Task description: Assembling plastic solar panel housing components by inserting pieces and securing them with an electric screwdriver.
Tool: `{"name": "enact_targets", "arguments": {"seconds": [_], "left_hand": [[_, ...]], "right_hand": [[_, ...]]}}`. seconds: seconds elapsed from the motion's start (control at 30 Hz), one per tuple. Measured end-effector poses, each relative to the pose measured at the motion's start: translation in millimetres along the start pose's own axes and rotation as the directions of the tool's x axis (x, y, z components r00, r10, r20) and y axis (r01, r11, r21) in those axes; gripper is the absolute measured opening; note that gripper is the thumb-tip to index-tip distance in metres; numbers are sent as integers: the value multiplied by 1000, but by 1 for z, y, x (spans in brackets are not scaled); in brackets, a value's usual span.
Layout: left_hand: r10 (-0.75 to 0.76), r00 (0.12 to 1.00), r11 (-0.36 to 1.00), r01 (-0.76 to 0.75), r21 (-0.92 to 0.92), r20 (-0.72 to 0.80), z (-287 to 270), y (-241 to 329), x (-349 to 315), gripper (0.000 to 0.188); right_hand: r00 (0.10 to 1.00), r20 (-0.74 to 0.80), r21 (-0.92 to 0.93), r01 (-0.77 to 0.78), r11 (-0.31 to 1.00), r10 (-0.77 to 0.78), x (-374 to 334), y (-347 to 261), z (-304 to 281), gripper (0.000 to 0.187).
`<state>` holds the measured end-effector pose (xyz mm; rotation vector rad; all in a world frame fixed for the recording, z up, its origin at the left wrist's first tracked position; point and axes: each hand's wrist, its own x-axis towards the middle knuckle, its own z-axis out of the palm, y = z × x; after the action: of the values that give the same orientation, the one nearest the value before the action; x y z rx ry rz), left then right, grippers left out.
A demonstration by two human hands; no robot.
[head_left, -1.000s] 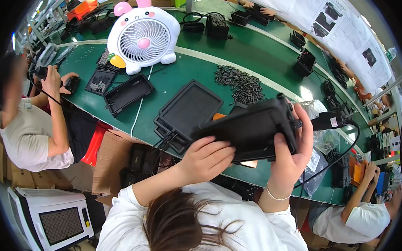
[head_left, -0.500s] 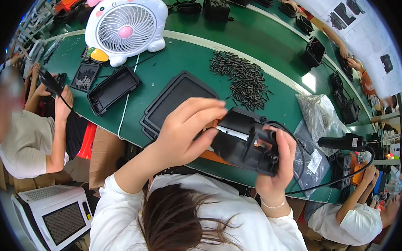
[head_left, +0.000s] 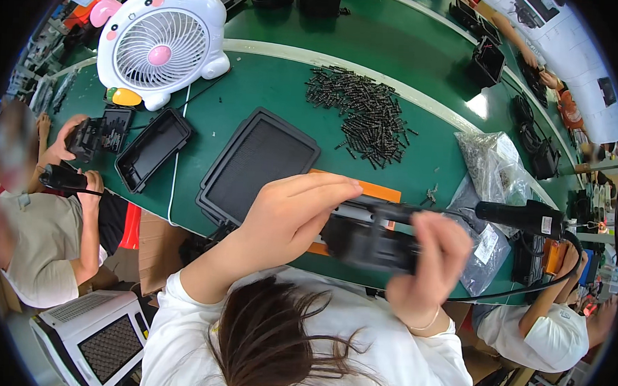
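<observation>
A black plastic housing (head_left: 369,244), smeared by motion, is held up between my two hands. My left hand (head_left: 287,209) has its fingers pressed together over the housing's left end, with the thumb underneath. At the right end my right hand (head_left: 433,260) is curled against the housing; its fingers are blurred. A silvery strip runs along the housing's upper edge. Beneath it an orange fixture (head_left: 378,191) shows on the green table. Just left of it lies a flat black cover (head_left: 263,160) with a raised rim, partly behind my left forearm.
A pile of small black screws (head_left: 364,116) lies beyond my hands. At right are clear plastic bags (head_left: 486,252) and a corded black electric screwdriver (head_left: 518,217). A black box (head_left: 152,152) and a white fan (head_left: 162,52) stand at left. Other people work on both sides.
The housing has shifted slightly left and down with my hands, and more of the orange fixture shows. My right hand has moved across the housing's right end. The view has turned a little.
</observation>
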<state>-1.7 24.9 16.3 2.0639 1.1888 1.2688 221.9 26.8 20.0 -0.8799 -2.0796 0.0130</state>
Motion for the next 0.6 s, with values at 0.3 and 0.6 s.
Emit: {"name": "enact_targets", "arguments": {"seconds": [0.3, 0.6], "left_hand": [[34, 997, 999, -32, -25, 70, -8, -3, 3, 32], [-247, 893, 915, 86, 395, 377, -2, -61, 77, 15]], "right_hand": [[992, 124, 73, -28, 997, 19, -2, 4, -6, 67], [993, 80, 168, -104, 980, 92, -5, 2, -2, 62]]}}
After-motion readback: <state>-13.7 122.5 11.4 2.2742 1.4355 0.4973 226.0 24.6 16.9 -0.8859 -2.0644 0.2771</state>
